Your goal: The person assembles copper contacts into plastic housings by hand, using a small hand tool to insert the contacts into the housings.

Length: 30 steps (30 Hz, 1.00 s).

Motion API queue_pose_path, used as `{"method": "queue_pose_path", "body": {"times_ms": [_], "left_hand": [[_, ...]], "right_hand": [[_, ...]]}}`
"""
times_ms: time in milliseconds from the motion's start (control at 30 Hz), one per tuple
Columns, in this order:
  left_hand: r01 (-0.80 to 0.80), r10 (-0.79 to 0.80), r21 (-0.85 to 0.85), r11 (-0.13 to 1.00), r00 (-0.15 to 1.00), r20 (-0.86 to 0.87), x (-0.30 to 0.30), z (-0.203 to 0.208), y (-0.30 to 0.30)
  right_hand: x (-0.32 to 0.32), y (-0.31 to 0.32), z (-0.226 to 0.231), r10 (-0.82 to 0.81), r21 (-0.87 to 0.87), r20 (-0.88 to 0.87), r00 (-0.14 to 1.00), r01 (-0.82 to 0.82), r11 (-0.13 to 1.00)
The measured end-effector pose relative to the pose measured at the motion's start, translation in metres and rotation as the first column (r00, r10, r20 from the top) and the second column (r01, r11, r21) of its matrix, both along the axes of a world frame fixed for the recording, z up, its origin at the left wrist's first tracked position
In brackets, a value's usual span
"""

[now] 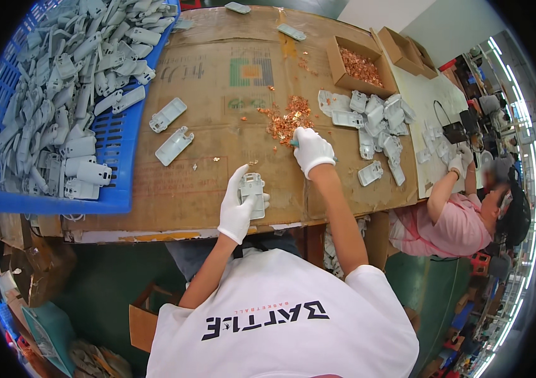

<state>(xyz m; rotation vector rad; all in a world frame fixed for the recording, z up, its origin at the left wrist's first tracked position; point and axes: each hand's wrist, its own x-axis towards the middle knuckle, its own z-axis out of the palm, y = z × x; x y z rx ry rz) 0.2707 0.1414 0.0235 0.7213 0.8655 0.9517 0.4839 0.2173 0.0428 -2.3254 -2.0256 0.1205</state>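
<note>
"As I cannot see the table, what is nearest?"

"The left hand (235,208), in a white glove, at the near edge of a cardboard-covered table (287,192). Its fingers close around a pale grey plastic casing (253,188), held just above the cardboard or against it; I cannot tell which."

"And the right hand?"

"Slightly farther and to the right, the right hand (315,151), also gloved, is curled around a teal object (295,143), which shows on either side of the fist. Whether the fingertips pinch anything else is hidden."

"What lies just past that?"

"A loose pile of copper-coloured pieces (293,116), right beside the knuckles. To the left are two loose casings (174,146), near each other but apart; to the right, a jumbled heap of casings (375,120)."

"And farther out?"

"Along the left, a blue slotted basket (123,186) is piled with similar casings. At far right, an open cardboard box (363,90) holds more copper-coloured pieces. Beyond the table's right side, a person in pink (447,223) has both gloved hands together."
</note>
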Motion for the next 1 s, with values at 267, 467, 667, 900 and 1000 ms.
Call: {"method": "queue_pose_path", "body": {"times_ms": [267,467,667,900,1000], "left_hand": [[-0.074,0.077,0.04,0.996,0.994,-0.08,0.004,0.002,-0.007],[-0.04,0.249,0.356,0.934,0.787,-0.565,0.005,0.025,-0.009],[-0.024,0.315,0.466,0.884,0.766,-0.56,0.006,0.028,-0.019],[0.036,0.299,0.556,0.83,0.813,-0.499,-0.001,0.041,-0.023],[0.045,0.179,0.398,0.916,0.843,-0.508,-0.005,0.046,-0.024]], "right_hand": [[-0.005,-0.019,0.007,0.074,0.258,-0.327,0.942,0.014,0.966],[-0.084,-0.081,0.042,0.336,0.409,-0.708,0.621,-0.027,0.912],[-0.098,-0.092,0.035,0.245,0.381,-0.648,0.721,0.029,0.924],[-0.084,-0.091,0.028,0.044,0.126,-0.846,0.532,0.119,0.985],[-0.089,-0.098,0.033,0.03,0.111,-0.854,0.519,0.126,0.986]]}}
